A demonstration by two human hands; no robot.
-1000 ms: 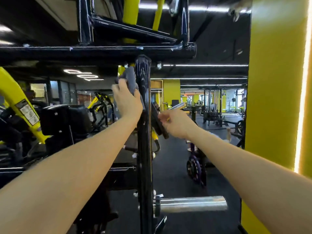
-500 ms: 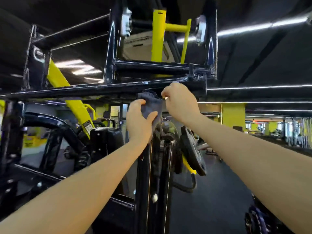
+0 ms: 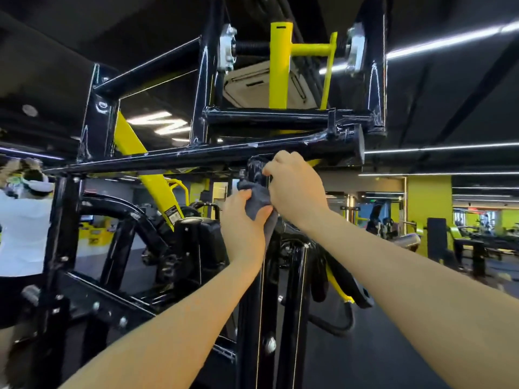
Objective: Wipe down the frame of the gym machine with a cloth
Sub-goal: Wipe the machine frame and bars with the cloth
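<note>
Item: grey cloth (image 3: 257, 202), bunched in our left hand (image 3: 243, 220) against the black frame (image 3: 196, 157) upright beneath its crossbar. Right hand (image 3: 295, 189) apparently pinches the cloth's top. Risk: the cloth snags on bolts.

both arms stretched up and forward, left hand (image 3: 243, 220) curled tight round the cloth (image 3: 257, 200), right hand (image 3: 295, 189) just above it with fingertips pinched together
</note>
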